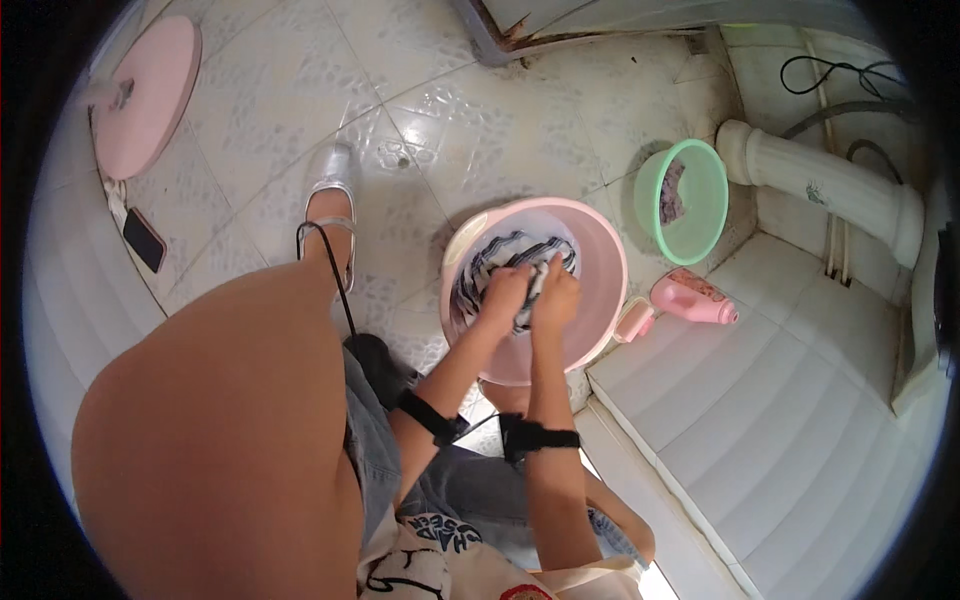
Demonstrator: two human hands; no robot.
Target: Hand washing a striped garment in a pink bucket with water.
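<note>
A large pink basin (603, 300) stands on the tiled floor in front of me. Inside it lies a black-and-white striped cloth (484, 262), bunched up and wet-looking. My left hand (507, 293) is closed on a fold of the cloth in the middle of the basin. Close beside it, my right hand (557, 296) grips another bunched part of the same cloth. The two hands nearly touch, thumbs toward each other. Their fingertips are partly hidden in the folds.
A green basin (716, 210) with a greyish-purple cloth (671, 196) stands at the right, near a white pipe (815, 185). A pink bottle (692, 297) and a pink-and-white brush-like item (634, 320) lie beside the pink basin. A phone (145, 240) and a round pink base (150, 95) are at left.
</note>
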